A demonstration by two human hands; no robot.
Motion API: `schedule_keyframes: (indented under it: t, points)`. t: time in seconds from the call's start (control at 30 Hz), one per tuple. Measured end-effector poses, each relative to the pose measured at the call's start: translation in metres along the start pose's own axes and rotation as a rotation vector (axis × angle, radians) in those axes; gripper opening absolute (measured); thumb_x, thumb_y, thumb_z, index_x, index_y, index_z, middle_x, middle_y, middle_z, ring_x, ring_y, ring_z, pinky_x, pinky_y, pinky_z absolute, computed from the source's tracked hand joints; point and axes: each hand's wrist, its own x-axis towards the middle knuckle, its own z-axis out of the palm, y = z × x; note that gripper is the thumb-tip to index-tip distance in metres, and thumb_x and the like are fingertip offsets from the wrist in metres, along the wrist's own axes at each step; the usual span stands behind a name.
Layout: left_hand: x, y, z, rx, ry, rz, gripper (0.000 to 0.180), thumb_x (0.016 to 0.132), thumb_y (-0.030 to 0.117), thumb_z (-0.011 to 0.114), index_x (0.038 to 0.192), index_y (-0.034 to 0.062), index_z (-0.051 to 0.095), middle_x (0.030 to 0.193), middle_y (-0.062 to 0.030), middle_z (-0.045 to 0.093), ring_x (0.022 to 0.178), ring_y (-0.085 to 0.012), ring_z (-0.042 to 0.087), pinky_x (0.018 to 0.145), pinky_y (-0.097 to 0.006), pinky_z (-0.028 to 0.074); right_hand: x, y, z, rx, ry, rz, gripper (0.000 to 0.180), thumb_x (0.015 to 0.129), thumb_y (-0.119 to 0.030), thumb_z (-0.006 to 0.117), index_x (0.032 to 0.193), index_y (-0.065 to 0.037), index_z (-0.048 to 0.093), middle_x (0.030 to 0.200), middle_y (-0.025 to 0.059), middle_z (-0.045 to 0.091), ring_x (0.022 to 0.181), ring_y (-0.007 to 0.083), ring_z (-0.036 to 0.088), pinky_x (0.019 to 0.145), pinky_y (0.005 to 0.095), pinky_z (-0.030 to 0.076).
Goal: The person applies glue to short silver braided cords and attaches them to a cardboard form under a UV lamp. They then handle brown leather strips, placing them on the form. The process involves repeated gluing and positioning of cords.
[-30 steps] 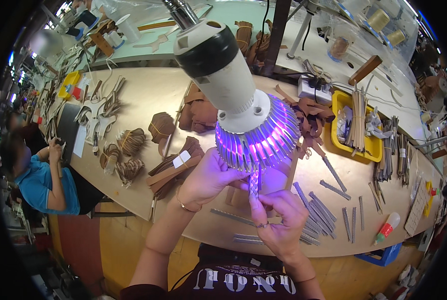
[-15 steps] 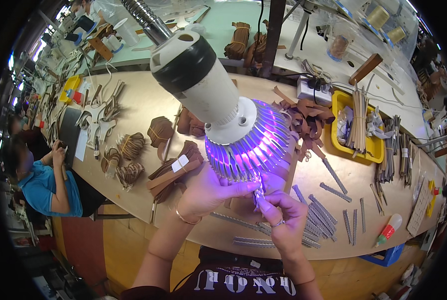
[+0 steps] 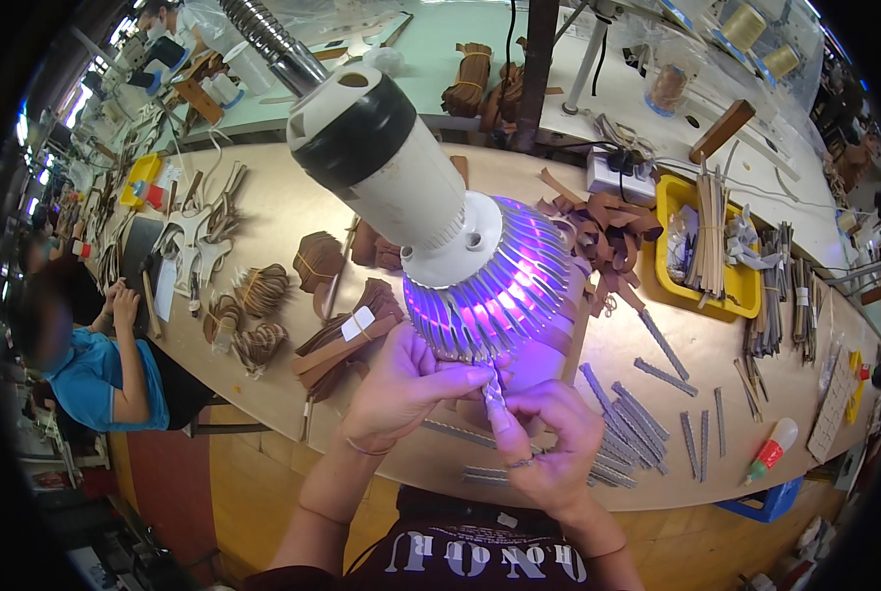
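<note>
A short grey strip (image 3: 492, 390) is pinched between the fingertips of the left hand (image 3: 406, 389) and the thumb and forefinger of the right hand (image 3: 549, 448), both pressed together on it. It is held above the near edge of the wooden workbench (image 3: 273, 212), directly under the glowing violet head of a finned lamp (image 3: 440, 217) with a white and black body.

More grey strips (image 3: 647, 419) are laid out flat in rows on the bench to the right of the hands, and a few lie just beyond the wrists. A small clear glue bottle with a red cap (image 3: 767, 455) lies near the right edge of the bench. A yellow rectangular tray (image 3: 679, 192) stands farther back on the right and is filled with bundled tan strips. A white power strip (image 3: 618, 179) sits just left of the tray.

A white rectangular label (image 3: 358, 323) is seen on a bundle of brown leather strips (image 3: 347, 335) just left of the lamp. Fanned brown bundles (image 3: 258, 291) lie farther left. A seated person in a blue shirt (image 3: 91, 369) is seen at the left end of the bench.
</note>
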Motion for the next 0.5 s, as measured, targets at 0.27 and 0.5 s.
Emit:
schedule_keyframes:
  t: [0.27,0.5]
  points:
    - [-0.009,-0.001,0.01,0.201,0.057,0.117,0.049,0.082,-0.008,0.069,0.126,-0.0048,0.047,0.111,-0.0155,0.067,0.105,-0.021,0.067,0.088,-0.03,0.057,0.0,0.005,0.004,0.122,-0.004,0.065,0.014,0.079,-0.011,0.077,0.082,0.0,0.069,0.072,0.0071,0.064,0.058,0.02,0.057,0.056,0.0316,0.044]
    - [-0.011,-0.001,0.011,0.184,0.08,0.103,0.047,0.084,-0.006,0.07,0.124,-0.0057,0.045,0.106,-0.0173,0.069,0.101,-0.0201,0.068,0.082,-0.028,0.057,-0.008,0.01,0.004,-0.023,0.021,-0.043,0.006,0.076,-0.007,0.076,0.076,-0.006,0.07,0.069,0.0035,0.063,0.057,0.0189,0.055,0.056,0.0313,0.04]
